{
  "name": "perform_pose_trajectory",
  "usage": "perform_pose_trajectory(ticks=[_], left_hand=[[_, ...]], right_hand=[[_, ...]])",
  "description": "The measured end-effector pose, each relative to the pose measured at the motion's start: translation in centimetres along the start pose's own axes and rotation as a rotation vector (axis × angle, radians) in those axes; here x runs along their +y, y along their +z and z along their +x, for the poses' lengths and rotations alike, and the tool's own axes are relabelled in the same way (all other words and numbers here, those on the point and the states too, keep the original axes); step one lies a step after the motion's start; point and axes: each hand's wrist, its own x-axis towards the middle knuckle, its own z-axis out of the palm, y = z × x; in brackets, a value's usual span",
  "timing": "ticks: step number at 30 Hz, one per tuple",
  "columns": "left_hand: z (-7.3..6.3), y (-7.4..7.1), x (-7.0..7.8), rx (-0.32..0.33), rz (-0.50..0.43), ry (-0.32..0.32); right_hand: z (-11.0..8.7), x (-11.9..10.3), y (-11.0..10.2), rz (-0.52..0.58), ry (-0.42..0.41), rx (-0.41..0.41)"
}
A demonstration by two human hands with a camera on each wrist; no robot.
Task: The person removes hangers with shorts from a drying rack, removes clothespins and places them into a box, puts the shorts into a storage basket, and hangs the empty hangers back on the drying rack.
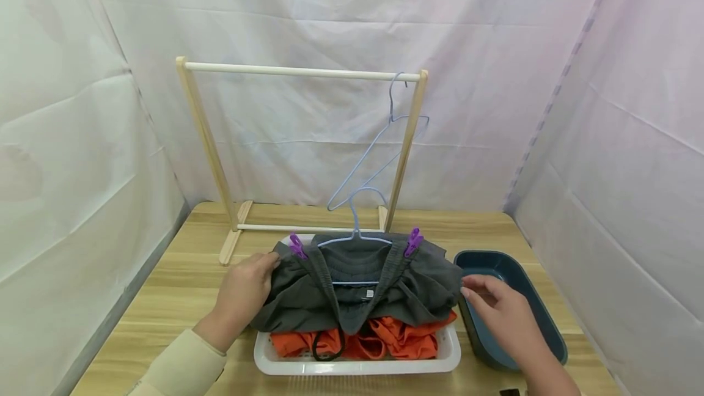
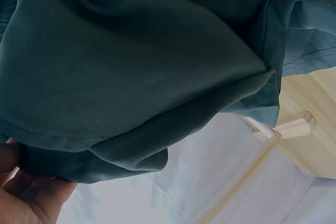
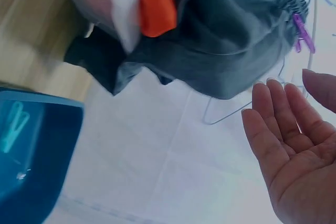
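Observation:
Dark grey shorts [image 1: 308,298] with a gathered waistband lie over a white basket [image 1: 357,368], on a light blue hanger [image 1: 356,225]. Two purple clips, one on the left [image 1: 297,245] and one on the right [image 1: 414,242], fasten the waistband to it. At the shorts' left edge my left hand [image 1: 242,292] pinches the cloth; in the left wrist view the thumb and fingers [image 2: 52,192] hold the hem. Beside the right edge is my right hand [image 1: 503,310]. Its fingers [image 3: 268,103] are extended and apart from the cloth in the right wrist view.
Orange cloth [image 1: 407,341] lies in the basket under the shorts. Behind stands a wooden rack [image 1: 302,70] with another blue hanger [image 1: 374,142] on its bar. A dark blue bin [image 1: 550,329] sits at the right, with a pale clip [image 3: 14,127] inside.

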Motion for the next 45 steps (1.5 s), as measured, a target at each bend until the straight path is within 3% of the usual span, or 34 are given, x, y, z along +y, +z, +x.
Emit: perform_pose_trajectory(ticks=[6, 19, 26, 35, 45], left_hand=[[-0.4, 0.1, 0.2, -0.044, 0.000, -0.017], [-1.1, -0.2, 0.5, -0.159, -0.038, 0.018], [-1.4, 0.1, 0.5, -0.219, -0.050, 0.025], [-2.0, 0.6, 0.4, -0.222, -0.051, 0.066], [-2.3, 0.6, 0.6, -0.269, -0.039, 0.049]], right_hand=[[0.5, -1.2, -0.1, -0.013, -0.117, 0.034], [1.8, -2.3, -0.1, -0.024, -0.204, -0.001], [2.7, -3.2, 0.0, -0.065, -0.230, -0.037], [3.7, -3.8, 0.6, -0.073, -0.236, -0.078], [4.7, -3.8, 1.5, -0.053, -0.220, -0.167]])
